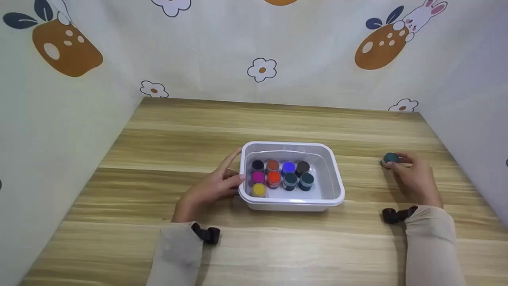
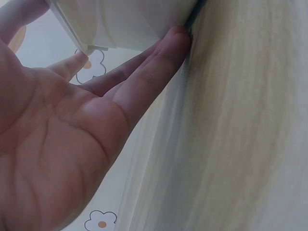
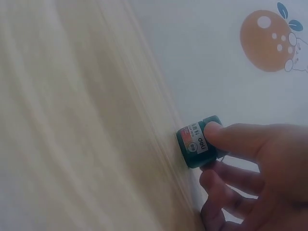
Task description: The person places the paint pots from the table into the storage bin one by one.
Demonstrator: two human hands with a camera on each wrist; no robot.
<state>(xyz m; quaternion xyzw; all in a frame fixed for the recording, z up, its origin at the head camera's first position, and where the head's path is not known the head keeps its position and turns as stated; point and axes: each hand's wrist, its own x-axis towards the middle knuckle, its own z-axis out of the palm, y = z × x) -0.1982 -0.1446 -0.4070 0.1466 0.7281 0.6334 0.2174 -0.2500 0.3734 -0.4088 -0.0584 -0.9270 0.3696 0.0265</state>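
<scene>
A white plastic tub (image 1: 293,201) holds several small paint jars, with black, rust-brown, blue, dark brown, magenta (image 1: 258,177), orange-red (image 1: 274,177), dark green and yellow (image 1: 259,190) tops. At the tub's left side, my left hand (image 1: 210,186) touches wall and rim, thumb at the rim. The left wrist view shows its fingers (image 2: 149,79) nearly straight against the tub wall. Off to the right, my right hand (image 1: 414,176) pinches a dark green paint jar (image 1: 390,158) between thumb and fingers. Its label faces the right wrist camera (image 3: 196,139); whether its base touches the table cannot be told.
The wood-grain table (image 1: 158,159) runs back to a pale curtain (image 1: 214,47) printed with flowers and oranges, which also hangs at both sides. Black camera mounts sit on both wrists, by the beige sleeves (image 1: 430,242).
</scene>
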